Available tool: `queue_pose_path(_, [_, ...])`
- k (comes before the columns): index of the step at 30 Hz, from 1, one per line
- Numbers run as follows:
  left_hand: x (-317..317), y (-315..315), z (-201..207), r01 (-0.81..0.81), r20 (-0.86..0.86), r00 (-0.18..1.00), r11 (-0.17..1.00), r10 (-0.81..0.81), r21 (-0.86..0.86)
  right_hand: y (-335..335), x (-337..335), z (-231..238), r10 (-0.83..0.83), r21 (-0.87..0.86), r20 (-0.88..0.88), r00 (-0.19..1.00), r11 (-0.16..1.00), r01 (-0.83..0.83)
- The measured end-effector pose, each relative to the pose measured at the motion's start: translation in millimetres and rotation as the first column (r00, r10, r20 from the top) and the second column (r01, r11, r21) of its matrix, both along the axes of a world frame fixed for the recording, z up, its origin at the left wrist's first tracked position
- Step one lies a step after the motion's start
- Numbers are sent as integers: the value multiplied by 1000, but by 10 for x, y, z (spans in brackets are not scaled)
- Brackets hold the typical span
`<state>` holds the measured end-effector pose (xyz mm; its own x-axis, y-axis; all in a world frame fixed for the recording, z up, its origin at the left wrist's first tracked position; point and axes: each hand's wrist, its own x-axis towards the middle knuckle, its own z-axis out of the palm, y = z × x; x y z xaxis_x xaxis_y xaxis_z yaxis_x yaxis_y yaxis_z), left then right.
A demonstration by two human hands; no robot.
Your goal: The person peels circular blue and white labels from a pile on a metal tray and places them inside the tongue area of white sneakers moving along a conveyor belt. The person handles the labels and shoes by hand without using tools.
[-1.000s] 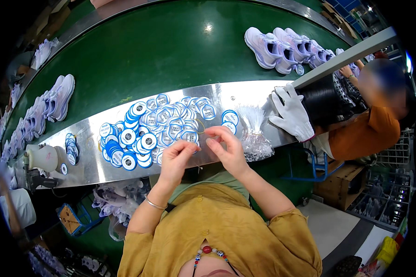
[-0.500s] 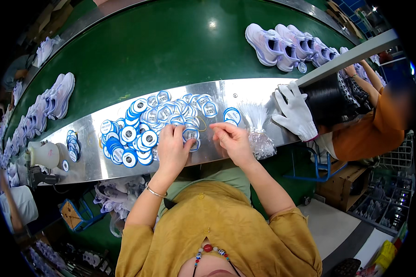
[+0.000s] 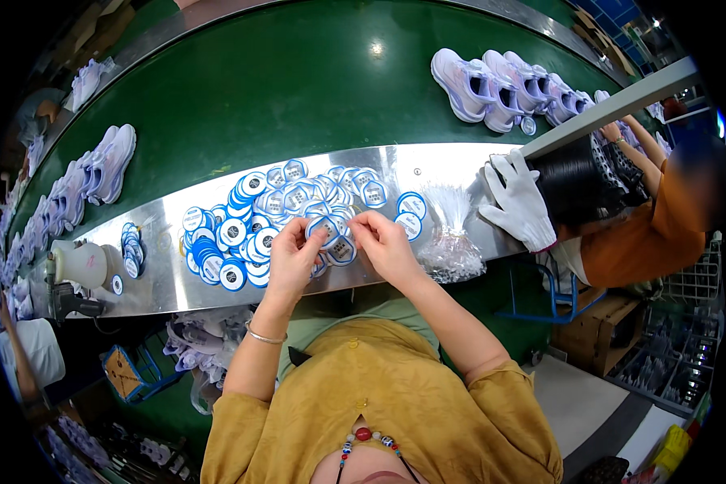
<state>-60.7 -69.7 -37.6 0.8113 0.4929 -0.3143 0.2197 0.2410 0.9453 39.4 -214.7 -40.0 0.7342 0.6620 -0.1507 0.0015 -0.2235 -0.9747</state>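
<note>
My left hand (image 3: 294,256) pinches a round blue-and-white tag (image 3: 323,228) between thumb and fingers, over the near right side of a heap of similar tags (image 3: 232,232). Close by on the right is my right hand (image 3: 385,247), its thumb and fingers pressed together at the held tag's right edge. Whatever lies between those fingertips is too small to make out. Two tags (image 3: 410,214) rest apart from the heap, just beyond my right hand. To their right lies a bundle of thin clear plastic strands (image 3: 450,226).
A white glove (image 3: 515,198) lies by a black roll-like object at right. Lilac shoes (image 3: 464,85) stand in rows on the green belt (image 3: 298,89). At left are a white container (image 3: 82,264) and a smaller tag stack (image 3: 131,248). A co-worker in orange (image 3: 629,238) works at right.
My right hand has moved left to meet the left hand. The left hand now holds a tag raised from the heap, and both hands are close together at it.
</note>
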Motion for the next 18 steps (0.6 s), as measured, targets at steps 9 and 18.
queue_pose_path(9, [-26,-36,77,20,94,996,991,-7,-130,214,10,2,72,161,-218,973,986,-37])
queue_pose_path(18, [-65,-105,90,-102,125,985,983,121,-151,214,-195,223,-84,61,355,931,996,66])
